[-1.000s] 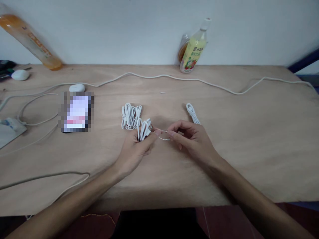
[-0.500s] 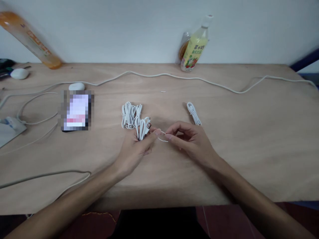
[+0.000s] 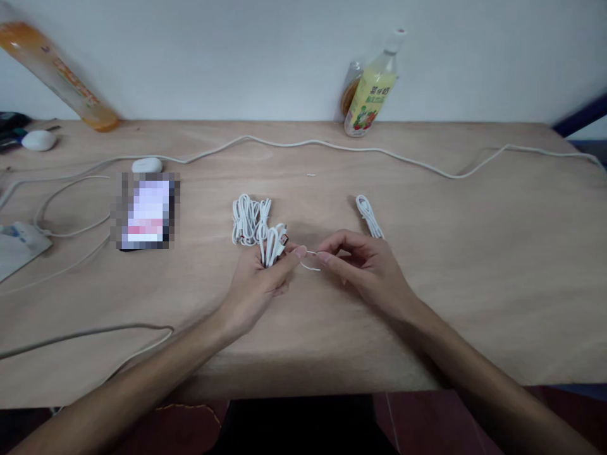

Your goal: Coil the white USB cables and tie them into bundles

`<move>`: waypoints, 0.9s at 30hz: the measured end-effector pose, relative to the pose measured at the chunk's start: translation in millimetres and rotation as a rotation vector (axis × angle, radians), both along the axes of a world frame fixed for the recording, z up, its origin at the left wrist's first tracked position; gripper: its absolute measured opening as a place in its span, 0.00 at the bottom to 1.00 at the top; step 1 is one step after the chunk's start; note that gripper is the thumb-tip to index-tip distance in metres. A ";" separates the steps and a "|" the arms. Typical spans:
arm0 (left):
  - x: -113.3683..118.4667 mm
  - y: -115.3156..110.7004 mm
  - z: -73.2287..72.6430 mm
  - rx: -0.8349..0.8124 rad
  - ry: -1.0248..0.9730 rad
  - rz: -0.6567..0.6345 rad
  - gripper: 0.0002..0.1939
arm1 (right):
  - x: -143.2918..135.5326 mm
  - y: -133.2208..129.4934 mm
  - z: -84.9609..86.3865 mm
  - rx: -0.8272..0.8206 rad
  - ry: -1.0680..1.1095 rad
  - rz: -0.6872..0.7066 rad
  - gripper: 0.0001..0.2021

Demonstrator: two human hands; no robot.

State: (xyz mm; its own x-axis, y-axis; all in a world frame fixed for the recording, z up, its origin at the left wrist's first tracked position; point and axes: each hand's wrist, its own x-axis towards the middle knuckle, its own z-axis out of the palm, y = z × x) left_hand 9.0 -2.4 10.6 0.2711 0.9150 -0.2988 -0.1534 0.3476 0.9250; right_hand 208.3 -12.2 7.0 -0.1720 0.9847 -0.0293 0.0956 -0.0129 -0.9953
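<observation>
A coiled white USB cable (image 3: 272, 245) sits in my left hand (image 3: 253, 287), closed around it, with the dark opening of its plug showing. Between my left thumb and finger is a thin white twist tie (image 3: 310, 269), one strand of it curving free. My right hand (image 3: 367, 265) pinches the other strand of that tie at its fingertips. Just beyond the left hand lie white cable bundles (image 3: 246, 218) on the table. Another coiled white cable (image 3: 368, 216) rests behind my right hand, apart from it.
A phone (image 3: 148, 212) and a white earbud case (image 3: 147, 165) lie on the left of the wooden table (image 3: 474, 253). One long white cord (image 3: 322, 143) runs across the back. Against the wall lean a yellow drink bottle (image 3: 372, 95) and an orange bottle (image 3: 61, 76).
The strand between my fingertips has straightened from a curve, and my right fingers have shifted very slightly to the right. The left hand stays in place with the cable.
</observation>
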 end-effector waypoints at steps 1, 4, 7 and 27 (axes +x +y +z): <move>-0.1 0.1 -0.3 -0.004 -0.004 0.003 0.17 | 0.0 0.2 -0.2 0.001 0.000 0.001 0.12; -0.2 0.5 -0.4 -0.006 -0.009 0.010 0.16 | 0.2 0.8 -1.0 0.000 0.005 -0.009 0.12; -0.1 0.5 0.9 0.014 -0.012 0.034 0.16 | 1.0 1.3 -1.3 -0.044 0.039 -0.001 0.14; 0.6 -1.3 2.5 0.209 0.145 0.094 0.14 | 2.1 4.5 -3.7 0.016 0.021 -0.174 0.11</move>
State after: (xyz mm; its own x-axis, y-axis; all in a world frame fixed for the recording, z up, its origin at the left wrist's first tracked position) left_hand 9.6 -3.8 13.1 0.1497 0.9802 -0.1299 -0.0365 0.1368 0.9899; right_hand 210.4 -7.7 3.4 0.0006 0.9999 -0.0116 0.0724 -0.0116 -0.9973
